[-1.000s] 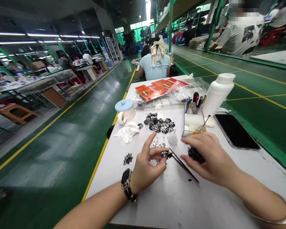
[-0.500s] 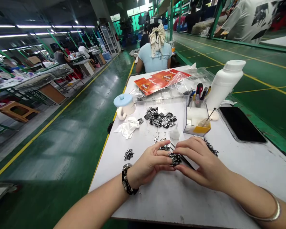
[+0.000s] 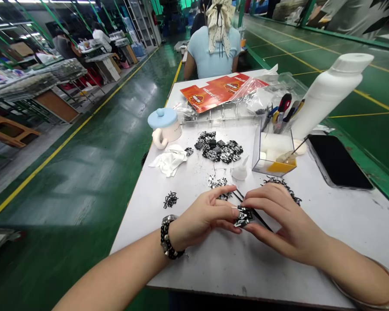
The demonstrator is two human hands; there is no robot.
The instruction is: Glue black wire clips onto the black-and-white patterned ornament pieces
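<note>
A small flat black-and-silver part point(image 3: 243, 216) is held just above the table between my two hands. My left hand point(image 3: 210, 214) pinches its left side between thumb and fingers, the index finger stretched out beyond. My right hand point(image 3: 283, 220) has its thumb and fingertips at the right side of the same part. Dark tweezers point(image 3: 261, 219) lie slantwise on the table, partly hidden by my right hand. Beyond my left fingers sits a pile of small silver pieces point(image 3: 218, 182). Thin black pieces point(image 3: 288, 190) lie in a heap behind my right hand.
More black-and-silver parts point(image 3: 218, 149) are heaped mid-table. A lidded mug point(image 3: 168, 129), crumpled tissue point(image 3: 170, 160) and small black pieces point(image 3: 170, 199) are at left. Small white nozzle bottle point(image 3: 240, 172), clear tool box point(image 3: 274, 160), white bottle point(image 3: 332, 95) and phone point(image 3: 340, 162) stand or lie rightward.
The camera view has tipped down and come slightly nearer the table. The part between my hands has tilted a little, showing more of its silver pieces; both hands keep their hold.
</note>
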